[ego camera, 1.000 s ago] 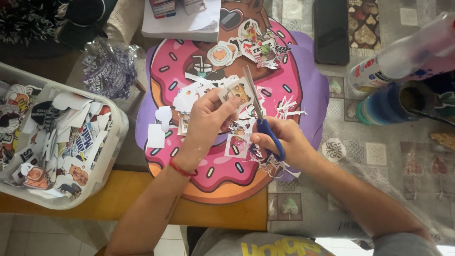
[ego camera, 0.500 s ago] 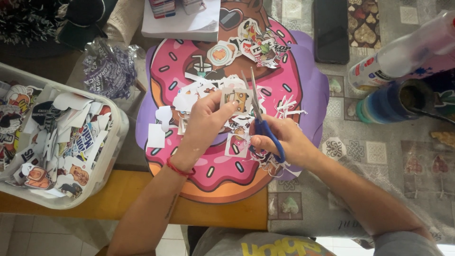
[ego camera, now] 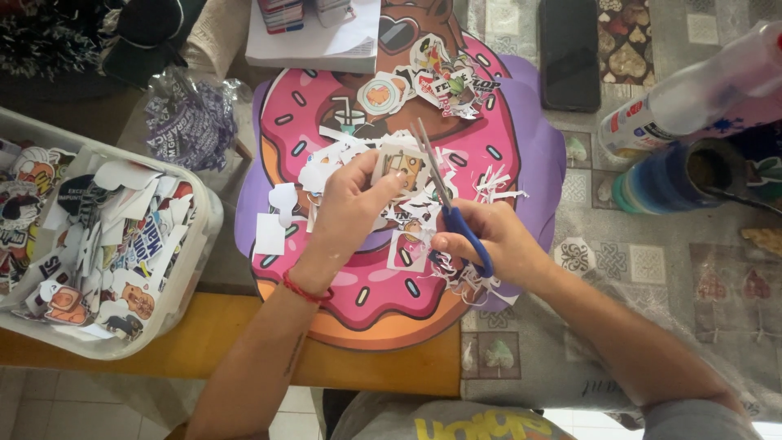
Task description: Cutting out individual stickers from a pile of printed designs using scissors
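My left hand (ego camera: 346, 208) pinches a small printed paper sticker (ego camera: 401, 169) with an orange picture, held above a doughnut-shaped pink mat (ego camera: 383, 301). My right hand (ego camera: 489, 244) grips blue-handled scissors (ego camera: 452, 208), the blades pointing up and away with their tips beside the sticker's right edge. White paper scraps (ego camera: 326, 171) and cut pictures lie scattered on the mat under both hands. A group of finished cut-out stickers (ego camera: 440, 77) lies at the mat's far side.
A white plastic tub (ego camera: 191, 269) full of paper cut-outs stands at left. A black phone (ego camera: 568, 53), a white spray bottle (ego camera: 692, 90) and a blue roll stack (ego camera: 660, 179) lie at right. A white pad (ego camera: 326, 41) and a crumpled plastic bag (ego camera: 187, 118) sit beyond.
The sticker has turned slightly in my left hand and the scissors have shifted a little along its edge. Everything else stays put.
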